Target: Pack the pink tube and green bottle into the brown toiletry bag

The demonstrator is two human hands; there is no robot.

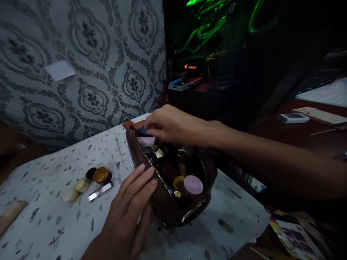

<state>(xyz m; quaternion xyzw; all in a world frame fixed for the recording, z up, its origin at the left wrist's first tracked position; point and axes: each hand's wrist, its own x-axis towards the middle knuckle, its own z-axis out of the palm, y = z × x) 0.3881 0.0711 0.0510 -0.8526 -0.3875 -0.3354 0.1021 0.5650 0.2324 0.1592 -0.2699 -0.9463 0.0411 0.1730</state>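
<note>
A brown zippered cosmetic bag (165,193) stands unzipped on the patterned white tablecloth. My left hand (127,206) holds its near side, fingertips at the zipper edge. At the bag's far end, my right hand (170,124) is closed with its fingertips on a small blue object (145,130), whose kind I cannot make out. Inside the bag are a pink round lid (193,185), a gold-capped tube (181,160), a dark-capped bottle (148,151) and a pale pink item (146,141). Shadow hides much of the bag's contents.
Left of the bag lie an amber-lidded jar (102,174), small cream-coloured jars (82,185), and a silver-and-dark tube (100,191). A beige item (12,215) sits at the left edge. Behind stands a green-lit computer case (206,39). A dark red desk (322,128) is at right.
</note>
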